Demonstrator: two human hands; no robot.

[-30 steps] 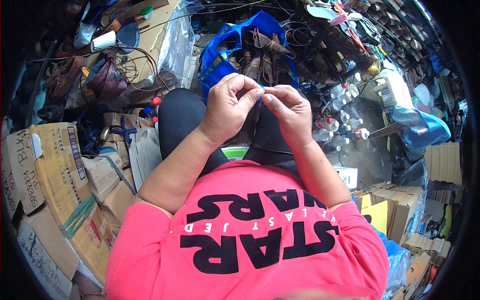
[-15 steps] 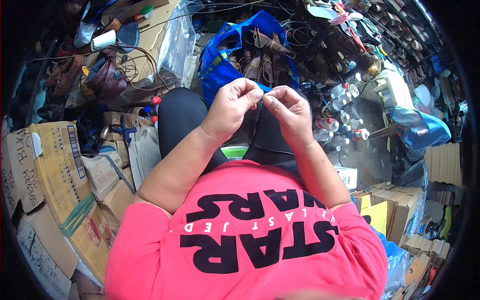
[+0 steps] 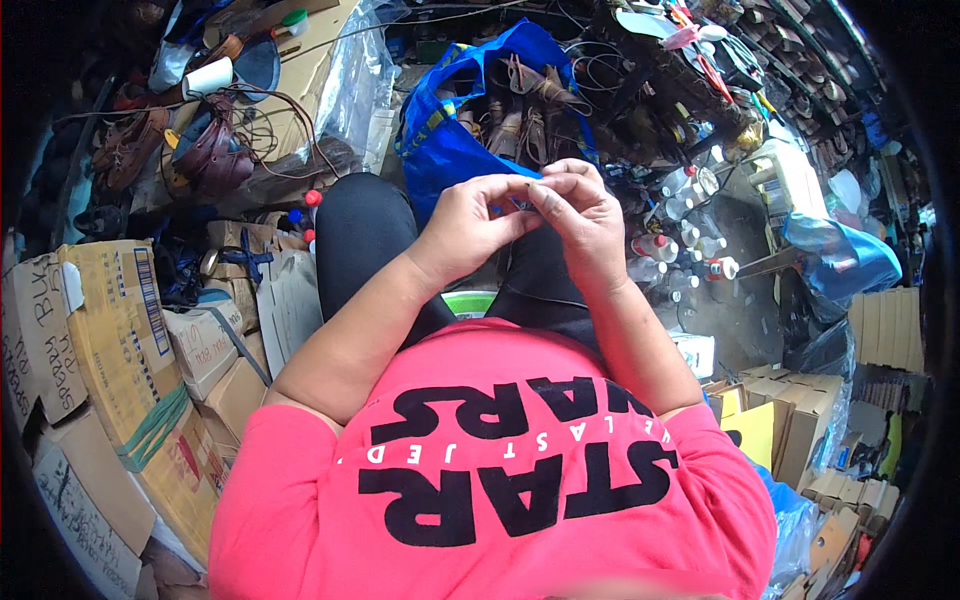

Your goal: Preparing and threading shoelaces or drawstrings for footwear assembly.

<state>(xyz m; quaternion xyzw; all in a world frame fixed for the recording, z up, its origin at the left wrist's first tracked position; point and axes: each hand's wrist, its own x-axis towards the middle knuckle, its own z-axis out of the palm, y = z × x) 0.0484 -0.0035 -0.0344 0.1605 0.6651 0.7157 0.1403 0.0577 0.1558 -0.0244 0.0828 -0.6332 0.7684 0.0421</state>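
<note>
My left hand (image 3: 470, 222) and my right hand (image 3: 582, 212) meet above my lap, fingertips pinched together. Whatever lies between the fingers is too small to make out. Just beyond them stands a blue bag (image 3: 440, 150), its mouth open, holding several brown leather shoe pieces (image 3: 508, 130). Both hands are in front of its near side and cover part of it. Under my arms are my dark-trousered legs (image 3: 365, 225), and a green and white rim (image 3: 468, 303) shows between them.
Cardboard boxes (image 3: 115, 320) are stacked at the left. A board at the far left bears leather shoes (image 3: 215, 155), cord and a white cup (image 3: 207, 78). Several plastic bottles (image 3: 655, 248) stand to the right, near a blue cloth (image 3: 845, 255). More boxes (image 3: 790, 410) sit at lower right.
My left fingers have straightened and swung right, touching the right fingers. My right hand has tilted slightly, its fingers curling over. Both hands remain together in nearly the same place.
</note>
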